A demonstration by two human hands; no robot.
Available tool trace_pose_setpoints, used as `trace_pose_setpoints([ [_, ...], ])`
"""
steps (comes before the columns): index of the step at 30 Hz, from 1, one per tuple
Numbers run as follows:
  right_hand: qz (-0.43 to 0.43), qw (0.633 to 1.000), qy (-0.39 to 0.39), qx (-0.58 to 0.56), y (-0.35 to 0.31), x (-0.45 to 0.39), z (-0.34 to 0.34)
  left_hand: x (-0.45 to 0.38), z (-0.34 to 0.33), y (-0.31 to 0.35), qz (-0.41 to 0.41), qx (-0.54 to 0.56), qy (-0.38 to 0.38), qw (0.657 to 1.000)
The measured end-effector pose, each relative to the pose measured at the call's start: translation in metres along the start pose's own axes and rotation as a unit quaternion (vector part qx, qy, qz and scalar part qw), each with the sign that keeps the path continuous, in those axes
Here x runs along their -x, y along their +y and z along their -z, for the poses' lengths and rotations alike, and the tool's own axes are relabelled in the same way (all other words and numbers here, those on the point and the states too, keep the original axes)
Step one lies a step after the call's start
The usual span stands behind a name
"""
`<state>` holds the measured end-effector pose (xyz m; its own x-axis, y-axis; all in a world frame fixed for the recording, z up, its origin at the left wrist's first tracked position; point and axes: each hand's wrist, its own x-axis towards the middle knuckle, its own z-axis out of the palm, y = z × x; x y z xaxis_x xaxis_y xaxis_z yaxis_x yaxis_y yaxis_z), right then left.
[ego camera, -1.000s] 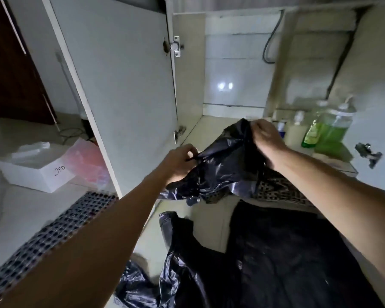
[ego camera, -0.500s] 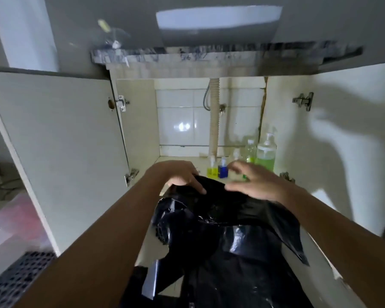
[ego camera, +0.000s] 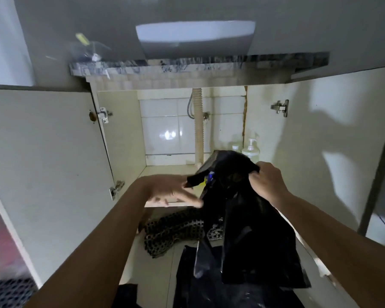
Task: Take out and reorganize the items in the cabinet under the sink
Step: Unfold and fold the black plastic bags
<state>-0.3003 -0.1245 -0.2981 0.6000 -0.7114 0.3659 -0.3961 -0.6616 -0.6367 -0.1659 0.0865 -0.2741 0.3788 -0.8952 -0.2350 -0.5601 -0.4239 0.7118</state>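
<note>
Lifted since a moment ago, the black plastic bag (ego camera: 242, 210) is hanging pinched in the right hand (ego camera: 267, 183) while the open-fingered left hand (ego camera: 171, 192) is smoothing it, probably for folding next.

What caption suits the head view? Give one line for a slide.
Right hand lifts a black plastic bag before the open under-sink cabinet; left hand open beside it.
</note>
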Motion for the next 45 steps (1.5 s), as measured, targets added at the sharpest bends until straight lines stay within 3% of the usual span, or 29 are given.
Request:
trace_pose_setpoints([
  [2, -0.033, 0.998, -0.014, -0.053, -0.005, -0.001, 0.004, -0.002, -0.014, 0.004, 0.072, -0.077, -0.014, 0.994],
  [5, -0.045, 0.988, -0.035, -0.141, -0.016, 0.003, 0.005, -0.019, -0.032, 0.004, 0.105, -0.114, 0.006, 0.988],
  [8, -0.026, 0.971, -0.088, -0.222, -0.027, 0.010, 0.007, -0.032, -0.045, 0.005, 0.087, -0.164, 0.096, 0.978],
  [11, -0.001, 0.958, -0.152, -0.244, -0.026, 0.012, 0.011, -0.035, -0.045, 0.004, 0.041, -0.125, 0.194, 0.972],
  [13, 0.014, 0.949, -0.189, -0.250, -0.013, 0.008, 0.013, -0.036, -0.035, -0.003, 0.032, -0.136, 0.286, 0.948],
  [16, 0.025, 0.964, -0.241, -0.109, 0.020, 0.001, 0.015, -0.033, -0.019, -0.014, 0.047, -0.213, 0.384, 0.897],
  [19, 0.012, 0.959, -0.283, 0.014, 0.035, -0.001, 0.010, -0.029, -0.014, -0.007, 0.031, -0.218, 0.417, 0.882],
  [22, 0.034, 0.977, -0.190, -0.085, 0.007, 0.007, 0.014, -0.029, -0.020, 0.008, 0.038, -0.276, 0.397, 0.875],
  [24, 0.070, 0.967, -0.201, -0.143, -0.019, 0.019, 0.023, -0.029, -0.024, 0.018, 0.031, -0.307, 0.385, 0.870],
  [27, 0.123, 0.941, -0.315, -0.022, -0.040, 0.044, 0.016, -0.031, -0.026, 0.024, 0.030, -0.332, 0.358, 0.872],
  [30, 0.127, 0.921, -0.342, 0.135, -0.030, 0.063, -0.019, -0.029, -0.027, 0.024, 0.035, -0.333, 0.331, 0.882],
  [34, 0.156, 0.917, -0.231, 0.286, -0.005, 0.058, -0.049, -0.026, -0.027, 0.019, 0.042, -0.319, 0.281, 0.904],
  [39, 0.133, 0.967, -0.125, 0.179, -0.003, 0.032, -0.032, -0.019, -0.021, 0.017, 0.054, -0.304, 0.228, 0.923],
  [45, 0.165, 0.964, -0.049, 0.204, -0.006, 0.024, -0.014, -0.017, -0.018, 0.010, 0.088, -0.346, 0.212, 0.910],
])
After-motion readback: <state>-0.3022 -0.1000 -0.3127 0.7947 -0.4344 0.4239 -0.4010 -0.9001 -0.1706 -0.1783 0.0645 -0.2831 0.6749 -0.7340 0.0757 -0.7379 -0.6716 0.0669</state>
